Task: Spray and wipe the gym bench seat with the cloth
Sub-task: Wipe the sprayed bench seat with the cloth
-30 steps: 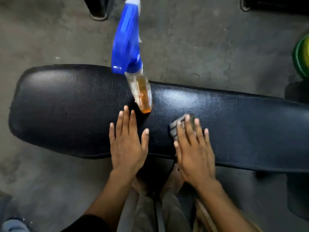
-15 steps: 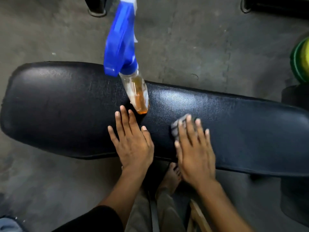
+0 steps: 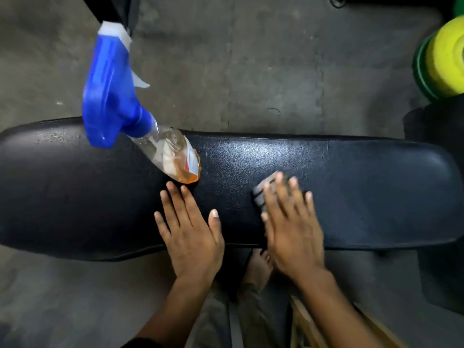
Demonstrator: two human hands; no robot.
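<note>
A long black padded gym bench seat [image 3: 351, 187] runs across the view. A spray bottle [image 3: 165, 151] with a blue trigger head and orange liquid stands on its middle, free of both hands. My left hand [image 3: 190, 229] lies flat on the seat, fingers spread, its fingertips just below the bottle's base. My right hand [image 3: 291, 224] presses flat on a grey striped cloth [image 3: 259, 195], which shows only at the hand's left edge; the rest is hidden under the palm. The right hand is blurred.
Grey concrete floor surrounds the bench. Yellow and green weight plates [image 3: 444, 59] stand at the right edge, above a dark object [image 3: 437, 126]. A black frame leg [image 3: 118, 8] rises at the top left. My legs and a bare foot [image 3: 258, 267] are below the seat's near edge.
The view has shifted, so the bench and bottle sit differently in frame. My right hand with the cloth has moved a little along the seat. The left hand stays flat by the bottle.
</note>
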